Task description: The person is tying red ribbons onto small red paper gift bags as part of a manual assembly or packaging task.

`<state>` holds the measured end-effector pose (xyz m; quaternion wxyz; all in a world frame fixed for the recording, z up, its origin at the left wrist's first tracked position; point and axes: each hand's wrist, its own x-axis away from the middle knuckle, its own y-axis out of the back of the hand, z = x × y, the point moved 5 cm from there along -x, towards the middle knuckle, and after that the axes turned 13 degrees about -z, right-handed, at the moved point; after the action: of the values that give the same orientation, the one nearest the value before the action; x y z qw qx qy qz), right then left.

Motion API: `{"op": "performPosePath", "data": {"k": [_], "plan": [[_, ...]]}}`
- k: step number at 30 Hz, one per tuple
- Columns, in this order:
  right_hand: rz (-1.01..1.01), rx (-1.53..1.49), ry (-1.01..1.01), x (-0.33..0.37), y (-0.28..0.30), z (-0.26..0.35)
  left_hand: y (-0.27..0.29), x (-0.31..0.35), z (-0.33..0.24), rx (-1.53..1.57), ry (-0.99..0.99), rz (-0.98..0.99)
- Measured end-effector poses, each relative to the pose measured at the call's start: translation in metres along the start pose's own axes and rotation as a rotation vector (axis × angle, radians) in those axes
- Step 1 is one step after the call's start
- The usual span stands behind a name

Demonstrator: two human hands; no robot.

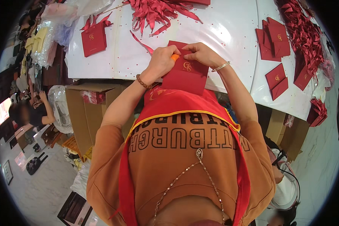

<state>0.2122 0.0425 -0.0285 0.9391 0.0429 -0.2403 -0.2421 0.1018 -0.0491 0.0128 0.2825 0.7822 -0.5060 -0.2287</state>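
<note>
At the table's near edge lies a red paper gift bag (194,71) with a gold monogram, its lower part folded toward my apron. My left hand (162,62) is closed at its upper left, with a small orange object (175,57) showing between the fingers; the rest of that object is hidden. Pinching the bag's upper edge, my right hand (205,55) has its thumb on the front face. A thin red ribbon (142,43) runs from beside my left hand up the table. Whether it is attached to the bag cannot be seen.
Loose red ribbons (150,13) are heaped at the table's far side. A stack of red bags (94,40) lies at left, with several more (278,39) at right beside a long ribbon pile (303,41). Cardboard boxes (81,113) stand below the table. Another person (35,113) is at far left.
</note>
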Motion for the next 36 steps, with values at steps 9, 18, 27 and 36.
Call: {"op": "performPosePath", "data": {"k": [9,18,27,36], "plan": [[-0.041,-0.001,0.026,-0.005,-0.003,-0.010,0.000,0.005,0.007,-0.077,-0.069,0.031],[-0.042,-0.049,0.000,-0.003,-0.002,-0.007,-0.002,0.000,0.005,0.014,-0.026,-0.074],[-0.127,0.147,0.112,0.007,-0.006,0.009,-0.003,-0.010,-0.007,-0.282,-0.141,0.046],[-0.147,0.105,0.098,0.006,-0.007,0.007,-0.006,-0.015,-0.013,-0.343,-0.186,0.053]]}}
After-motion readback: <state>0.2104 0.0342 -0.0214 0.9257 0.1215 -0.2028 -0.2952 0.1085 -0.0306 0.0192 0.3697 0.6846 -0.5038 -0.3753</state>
